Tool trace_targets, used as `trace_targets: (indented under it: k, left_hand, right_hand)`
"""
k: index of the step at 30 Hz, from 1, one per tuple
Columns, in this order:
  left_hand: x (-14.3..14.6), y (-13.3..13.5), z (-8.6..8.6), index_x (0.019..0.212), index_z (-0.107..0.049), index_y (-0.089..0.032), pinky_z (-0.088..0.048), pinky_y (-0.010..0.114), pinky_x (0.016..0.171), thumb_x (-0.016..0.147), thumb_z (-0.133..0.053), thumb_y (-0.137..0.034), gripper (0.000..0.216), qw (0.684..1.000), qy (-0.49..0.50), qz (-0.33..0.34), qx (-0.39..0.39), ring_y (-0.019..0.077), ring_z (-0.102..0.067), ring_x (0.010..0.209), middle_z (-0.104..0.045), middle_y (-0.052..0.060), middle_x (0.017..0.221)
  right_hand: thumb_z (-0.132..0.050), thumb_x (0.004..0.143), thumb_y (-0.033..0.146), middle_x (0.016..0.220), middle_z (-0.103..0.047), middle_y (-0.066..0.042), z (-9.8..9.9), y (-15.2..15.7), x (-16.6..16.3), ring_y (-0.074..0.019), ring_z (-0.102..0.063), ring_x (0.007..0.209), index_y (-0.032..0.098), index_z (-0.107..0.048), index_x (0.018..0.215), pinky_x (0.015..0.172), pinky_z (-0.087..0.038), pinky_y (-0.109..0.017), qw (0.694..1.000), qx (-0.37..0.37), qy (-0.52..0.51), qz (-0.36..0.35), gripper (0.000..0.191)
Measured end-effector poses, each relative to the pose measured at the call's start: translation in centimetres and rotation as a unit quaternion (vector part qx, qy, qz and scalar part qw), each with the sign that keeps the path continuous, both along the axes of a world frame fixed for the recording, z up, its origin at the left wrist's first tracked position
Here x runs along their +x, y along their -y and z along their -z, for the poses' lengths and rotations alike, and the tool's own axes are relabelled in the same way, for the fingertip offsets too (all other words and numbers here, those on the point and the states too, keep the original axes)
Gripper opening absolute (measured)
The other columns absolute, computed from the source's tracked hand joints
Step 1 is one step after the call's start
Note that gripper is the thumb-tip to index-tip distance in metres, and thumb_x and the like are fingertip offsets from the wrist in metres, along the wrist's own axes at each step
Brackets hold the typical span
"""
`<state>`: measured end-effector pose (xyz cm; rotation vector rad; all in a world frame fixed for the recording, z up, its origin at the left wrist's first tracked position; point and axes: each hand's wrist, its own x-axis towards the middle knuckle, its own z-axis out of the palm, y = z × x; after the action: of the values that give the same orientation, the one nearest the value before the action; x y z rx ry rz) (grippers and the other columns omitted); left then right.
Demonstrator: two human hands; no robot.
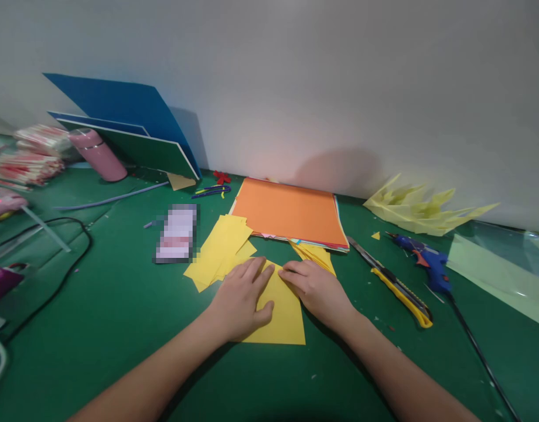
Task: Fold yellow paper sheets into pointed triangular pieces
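A sheet of yellow paper (280, 319) lies on the green table in front of me. My left hand (241, 296) rests flat on its left part, thumb and fingers spread. At the sheet's upper right edge, my right hand (320, 290) has its fingers drawn together, pinching or pressing the paper. Loose yellow sheets (221, 249) overlap one another beyond my left hand. More folded yellow pieces (317, 257) lie just past my right hand, partly under the orange paper (287, 208), which tops a stack.
To the right lie a yellow utility knife (399, 293), a blue glue gun (432, 264) with its cord, and a pale yellow folded paper piece (427, 211). On the left are a blurred phone (177, 234), a pink bottle (100, 155), leaning boards (133, 146) and a black cable (71, 275).
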<state>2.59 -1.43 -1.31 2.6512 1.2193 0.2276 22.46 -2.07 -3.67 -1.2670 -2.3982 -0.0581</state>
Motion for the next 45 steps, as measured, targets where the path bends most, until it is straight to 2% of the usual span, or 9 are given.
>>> trace_targets:
  k: [8,14,18,21,26,33,36,40,45]
  left_hand:
    - [0.1,0.0,-0.1,0.131,-0.047,-0.014,-0.037,0.049,0.103,0.080,-0.051,-0.033,0.055,1.000,-0.010,0.003,0.016,0.0330,-0.042,0.125,-0.046,0.017,0.136]
    - [0.0,0.1,0.3,0.128,-0.051,-0.022,-0.038,0.050,0.100,0.081,-0.051,-0.031,0.048,0.999,0.012,0.011,0.035,0.0334,-0.042,0.124,-0.046,0.013,0.135]
    - [0.0,0.1,0.4,0.128,-0.051,-0.023,-0.039,0.050,0.098,0.080,-0.051,-0.029,0.048,0.999,0.010,0.012,0.043,0.0332,-0.043,0.122,-0.046,0.012,0.134]
    - [0.0,0.1,0.4,0.130,-0.049,-0.024,-0.039,0.050,0.098,0.080,-0.051,-0.028,0.050,0.999,0.000,0.018,0.051,0.0332,-0.043,0.122,-0.046,0.012,0.133]
    - [0.1,0.0,0.2,0.131,-0.048,-0.023,-0.038,0.050,0.099,0.080,-0.052,-0.027,0.052,0.999,-0.014,0.021,0.048,0.0338,-0.043,0.122,-0.045,0.014,0.133]
    - [0.0,0.1,0.3,0.128,-0.051,-0.025,-0.039,0.051,0.098,0.079,-0.055,-0.026,0.049,0.999,-0.013,0.018,0.045,0.0345,-0.042,0.123,-0.045,0.013,0.133]
    - [0.0,0.0,0.3,0.130,-0.050,-0.025,-0.039,0.051,0.098,0.080,-0.054,-0.026,0.050,0.998,-0.017,0.023,0.053,0.0340,-0.043,0.122,-0.045,0.013,0.133]
    - [-0.1,-0.1,0.3,0.131,-0.049,-0.023,-0.039,0.050,0.098,0.081,-0.053,-0.026,0.051,0.997,-0.025,0.034,0.063,0.0344,-0.043,0.121,-0.044,0.015,0.133]
    - [-0.1,0.0,0.7,0.129,-0.051,-0.027,-0.040,0.051,0.096,0.080,-0.056,-0.027,0.049,0.998,-0.012,0.028,0.058,0.0351,-0.043,0.122,-0.044,0.013,0.132]
  right_hand:
    - [-0.047,0.079,0.006,0.091,-0.065,-0.010,-1.6,0.7,-0.3,-0.0239,-0.056,0.085,0.015,-0.067,0.093,0.073,-0.050,-0.037,1.000,-0.021,0.000,-0.003,0.026]
    - [-0.046,0.078,0.004,0.081,-0.064,-0.009,-1.5,0.7,0.2,-0.0227,-0.056,0.081,0.017,-0.066,0.078,0.075,-0.050,-0.037,1.000,-0.002,-0.022,0.011,0.024]
    - [-0.040,0.082,0.006,0.103,-0.065,-0.011,-1.2,0.5,0.1,-0.0242,-0.056,0.094,0.019,-0.067,0.094,0.084,-0.050,-0.043,0.997,0.039,-0.060,0.018,0.033]
    - [-0.039,0.081,0.005,0.112,-0.063,-0.011,-0.9,0.3,-0.4,-0.0250,-0.054,0.098,0.018,-0.064,0.108,0.087,-0.049,-0.044,0.999,0.033,-0.032,0.016,0.039]
    - [-0.041,0.081,0.003,0.107,-0.063,-0.013,-0.7,0.0,-0.7,-0.0250,-0.053,0.092,0.016,-0.066,0.110,0.082,-0.048,-0.041,0.999,0.028,0.026,0.027,0.040]
    - [-0.046,0.081,0.003,0.093,-0.063,-0.010,-1.2,0.2,0.4,-0.0239,-0.049,0.085,0.019,-0.071,0.095,0.073,-0.043,-0.036,0.998,0.033,0.038,0.041,0.033]
    - [-0.045,0.084,0.005,0.097,-0.062,-0.009,-0.8,0.1,-0.2,-0.0227,-0.049,0.085,0.020,-0.068,0.103,0.074,-0.042,-0.035,0.998,0.029,0.036,0.040,0.034]
    - [-0.048,0.085,0.008,0.091,-0.061,-0.009,-0.4,-0.3,-1.2,-0.0218,-0.048,0.082,0.019,-0.063,0.116,0.072,-0.039,-0.033,0.997,0.019,0.049,0.056,0.037]
    - [-0.052,0.083,0.007,0.083,-0.063,-0.007,-1.2,0.1,-0.3,-0.0207,-0.048,0.080,0.021,-0.072,0.097,0.069,-0.035,-0.032,0.996,0.029,0.052,0.068,0.028]
